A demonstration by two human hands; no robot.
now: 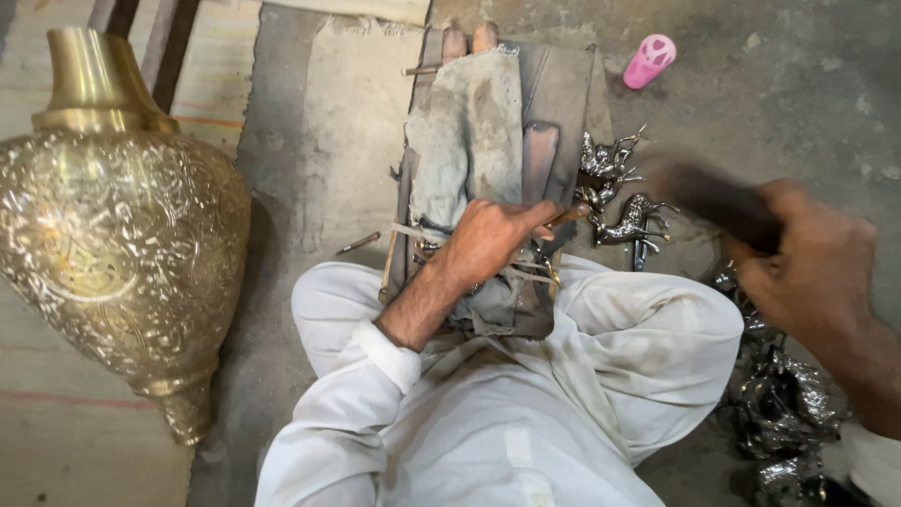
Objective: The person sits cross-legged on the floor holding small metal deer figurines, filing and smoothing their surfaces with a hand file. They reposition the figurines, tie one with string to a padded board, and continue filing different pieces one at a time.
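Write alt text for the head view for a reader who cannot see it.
A seated person in white clothes holds a thin tool in the left hand against a silvery metal animal figurine, while the blurred right hand grips a dark handle. A large engraved brass vase lies to the left.

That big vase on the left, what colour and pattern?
Golden brass vase, densely engraved with floral scrollwork; head view.

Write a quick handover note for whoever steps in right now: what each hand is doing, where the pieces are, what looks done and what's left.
Left hand: holds a thin chisel, tip against a silver animal figurine beside the cloth-wrapped work block.
Right hand: raised, gripping a dark, blurred hammer.
Another figurine lies just above.
Pile of silver figurines by the right knee; which are finished cannot be told.
Large engraved brass vase lies at left, untouched.
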